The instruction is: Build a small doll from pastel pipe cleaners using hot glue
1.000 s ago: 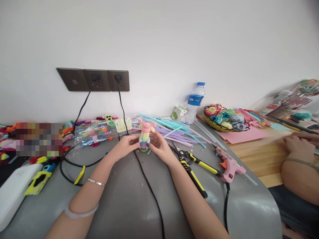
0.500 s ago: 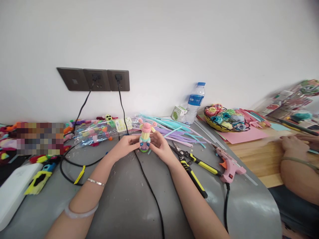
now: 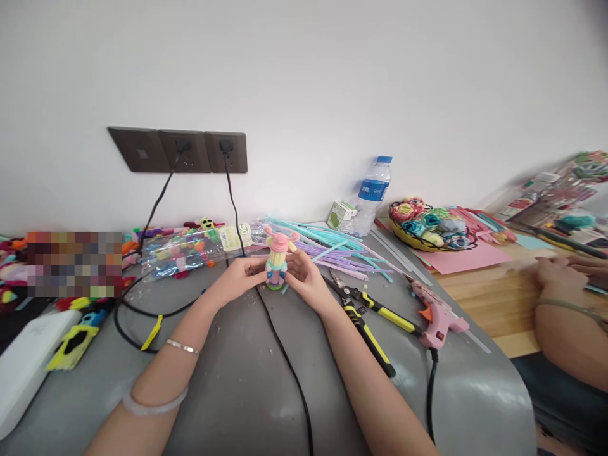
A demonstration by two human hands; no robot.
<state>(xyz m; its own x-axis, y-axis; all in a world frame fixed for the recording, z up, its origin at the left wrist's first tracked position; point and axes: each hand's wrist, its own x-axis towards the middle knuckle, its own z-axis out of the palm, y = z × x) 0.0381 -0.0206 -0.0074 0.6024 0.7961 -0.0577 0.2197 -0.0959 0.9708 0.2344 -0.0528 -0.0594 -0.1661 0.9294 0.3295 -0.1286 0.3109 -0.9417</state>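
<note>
A small doll figure (image 3: pixel 277 260) in pink, yellow and pale blue, with a green base, stands upright on the grey table between my two hands. My left hand (image 3: pixel 242 277) grips it from the left, thumb against its lower front. From the other side my right hand (image 3: pixel 304 278) holds it, thumb also on the lower front and fingers curled behind. The fingers behind the figure are partly hidden. Just behind it lie purple, pink and turquoise pipe cleaners (image 3: pixel 327 250).
Pliers (image 3: pixel 365 310) with yellow-black handles and a pink glue gun (image 3: pixel 439 323) lie to the right. A water bottle (image 3: pixel 373 196) stands by the wall. Black cables (image 3: pixel 289 364) cross the table (image 3: pixel 247 392). Another person's hand (image 3: pixel 560 278) rests at the far right.
</note>
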